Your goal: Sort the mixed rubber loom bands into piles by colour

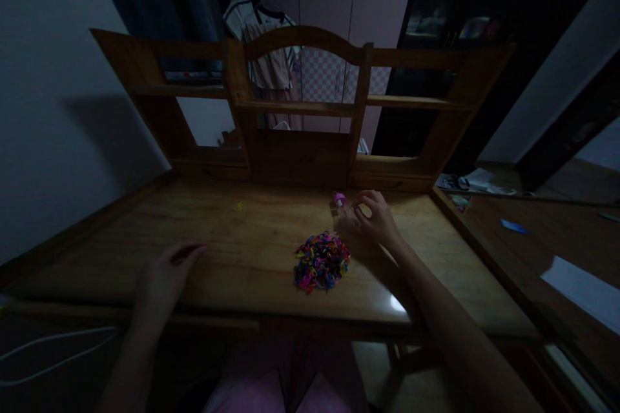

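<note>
On the wooden desk lies a heap of small multicoloured rubber bands. Behind the heap, a small clear container with a pink top rests near the desk's back. My right hand is just right of this container, thumb and index finger pinched into a ring; anything between the tips is too small to make out. My left hand hovers over the left front of the desk, thumb and fingers pressed together, and what they hold, if anything, is not visible. A tiny yellow band lies apart at the back left.
A wooden shelf unit rises along the desk's back edge. To the right, a lower surface bears a blue card and a white sheet. A white cord hangs at the lower left.
</note>
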`<move>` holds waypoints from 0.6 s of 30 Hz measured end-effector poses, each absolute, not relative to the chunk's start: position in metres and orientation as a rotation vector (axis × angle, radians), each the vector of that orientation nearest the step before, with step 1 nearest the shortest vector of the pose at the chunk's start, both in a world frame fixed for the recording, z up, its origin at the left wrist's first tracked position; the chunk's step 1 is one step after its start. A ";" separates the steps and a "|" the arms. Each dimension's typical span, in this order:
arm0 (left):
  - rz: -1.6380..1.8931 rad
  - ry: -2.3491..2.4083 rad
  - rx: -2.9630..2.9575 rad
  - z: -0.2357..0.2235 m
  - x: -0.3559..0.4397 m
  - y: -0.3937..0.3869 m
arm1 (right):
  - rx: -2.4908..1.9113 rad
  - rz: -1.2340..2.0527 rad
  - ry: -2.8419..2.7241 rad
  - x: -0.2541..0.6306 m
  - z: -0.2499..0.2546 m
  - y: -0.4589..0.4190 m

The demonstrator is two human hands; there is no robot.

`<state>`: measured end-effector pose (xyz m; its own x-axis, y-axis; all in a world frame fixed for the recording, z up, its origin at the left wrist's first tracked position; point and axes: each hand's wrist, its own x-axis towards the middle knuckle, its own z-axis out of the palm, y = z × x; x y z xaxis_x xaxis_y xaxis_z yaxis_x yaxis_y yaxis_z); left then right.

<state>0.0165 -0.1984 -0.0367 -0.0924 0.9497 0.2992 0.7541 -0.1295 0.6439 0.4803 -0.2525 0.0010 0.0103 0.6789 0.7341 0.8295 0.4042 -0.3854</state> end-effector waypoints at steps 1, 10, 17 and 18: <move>1.030 1.845 1.953 -0.038 0.015 -0.195 | -1.331 -0.196 -1.721 0.480 0.001 -0.252; 1.089 1.268 2.177 -0.012 0.108 -0.254 | -1.350 -0.178 -1.705 0.482 -0.002 -0.251; 0.786 1.015 2.221 -0.006 0.166 -0.301 | -1.357 -0.191 -1.710 0.483 -0.001 -0.251; 0.749 1.005 2.229 -0.008 0.167 -0.304 | -1.358 -0.190 -1.713 0.483 -0.001 -0.251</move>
